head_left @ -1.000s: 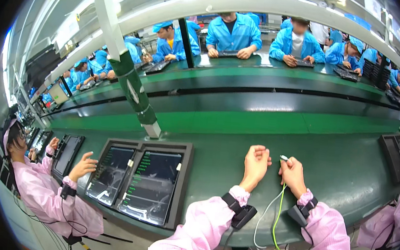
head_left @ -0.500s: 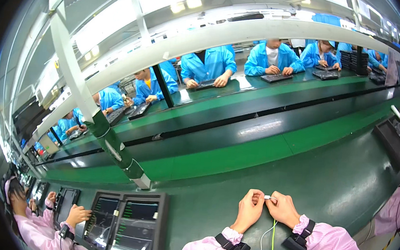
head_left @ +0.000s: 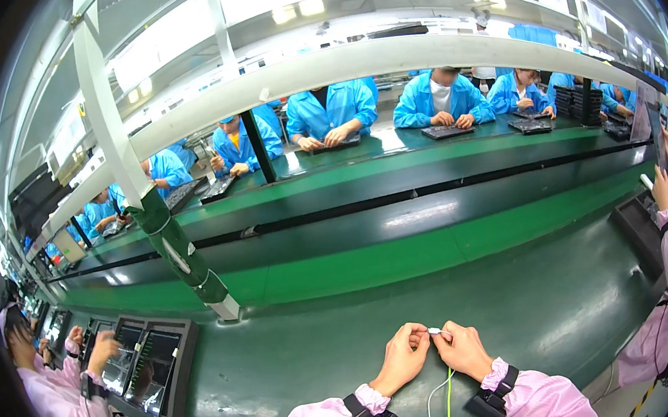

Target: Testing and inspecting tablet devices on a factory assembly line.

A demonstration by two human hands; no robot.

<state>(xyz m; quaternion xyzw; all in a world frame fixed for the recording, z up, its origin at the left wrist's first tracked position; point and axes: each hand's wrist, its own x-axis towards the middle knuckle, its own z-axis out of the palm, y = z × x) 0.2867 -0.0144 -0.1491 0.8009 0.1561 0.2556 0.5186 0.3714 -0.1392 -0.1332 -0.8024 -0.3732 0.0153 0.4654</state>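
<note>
Cable (head_left: 449, 401), grn, w/ wht plug (head_left: 435, 331), pinched in R hand (head_left: 464, 351); L hand (head_left: 402, 359) narrow.

Well left of the left hand (head_left: 402, 361), a dark tray (head_left: 184, 370) holds two black panels (head_left: 151, 371). Ahead-left stands a green-and-white post (head_left: 176, 246). Beyond the right hand (head_left: 462, 351), co-workers in blue (head_left: 462, 101) line a far bench (head_left: 401, 165); farther right sits a dark box (head_left: 634, 243).

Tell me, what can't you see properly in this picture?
In the head view:
Tip of the white plug: too small, by the left hand.
Palm of the right hand: hidden by that hand's back.
Far end of the white cable: cut off at bottom edge.
Marks on the dark panel: too small.
</note>
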